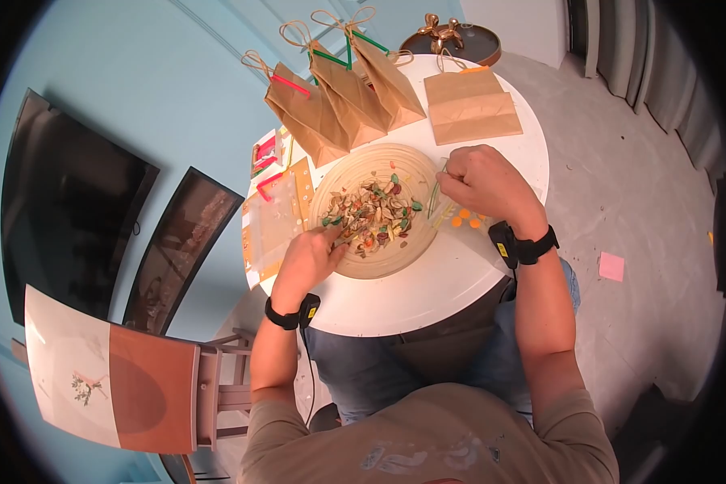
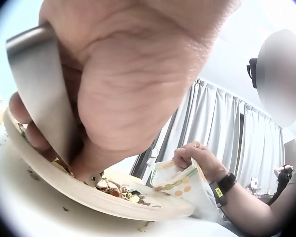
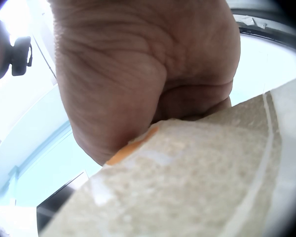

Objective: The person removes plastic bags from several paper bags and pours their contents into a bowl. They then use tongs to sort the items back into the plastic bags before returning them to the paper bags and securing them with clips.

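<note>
A round woven-looking plate point(image 1: 355, 173) holds a loose pile of dried petals and leaves point(image 1: 371, 214). At its near left, my left hand point(image 1: 305, 258) reaches low over the rim, fingers down at the petals. In the left wrist view this hand point(image 2: 133, 74) grips a bent metal strip point(image 2: 42, 79), whose lower end is hidden among the fingers. On the plate's right side my right hand point(image 1: 488, 184) pinches the top edge of a see-through bag point(image 1: 480, 234) with orange dots. The right wrist view shows the bag point(image 3: 187, 173) filling the space below the curled fingers.
Three upright brown paper bags point(image 1: 306, 117) stand behind the plate, and another paper bag point(image 1: 474, 109) lies at the back right. Left of the plate are a clear packet point(image 1: 274, 218) and patterned paper point(image 1: 302, 181). The white table's point(image 1: 379, 310) front edge is near my lap.
</note>
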A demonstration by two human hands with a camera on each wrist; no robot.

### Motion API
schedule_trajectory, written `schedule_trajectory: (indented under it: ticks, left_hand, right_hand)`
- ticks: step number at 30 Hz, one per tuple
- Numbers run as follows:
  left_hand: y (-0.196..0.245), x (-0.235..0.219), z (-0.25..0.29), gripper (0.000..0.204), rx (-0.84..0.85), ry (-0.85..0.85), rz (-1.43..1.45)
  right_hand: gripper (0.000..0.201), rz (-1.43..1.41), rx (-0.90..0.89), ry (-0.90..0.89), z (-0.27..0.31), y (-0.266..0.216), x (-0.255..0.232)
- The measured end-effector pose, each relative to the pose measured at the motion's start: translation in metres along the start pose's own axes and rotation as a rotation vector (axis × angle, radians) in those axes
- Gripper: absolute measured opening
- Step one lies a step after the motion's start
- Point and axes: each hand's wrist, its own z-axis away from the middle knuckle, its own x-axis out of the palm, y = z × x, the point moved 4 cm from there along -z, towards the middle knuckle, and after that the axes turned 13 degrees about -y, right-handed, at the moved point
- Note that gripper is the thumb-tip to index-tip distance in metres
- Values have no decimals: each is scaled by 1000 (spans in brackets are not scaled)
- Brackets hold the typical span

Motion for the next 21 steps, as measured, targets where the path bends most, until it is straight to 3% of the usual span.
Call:
schedule_trajectory:
  ticks: [21]
  left_hand:
    - [2,-3,2,22,31,79,-34]
  right_hand:
    - [34,10,-12,7,3,1,-3]
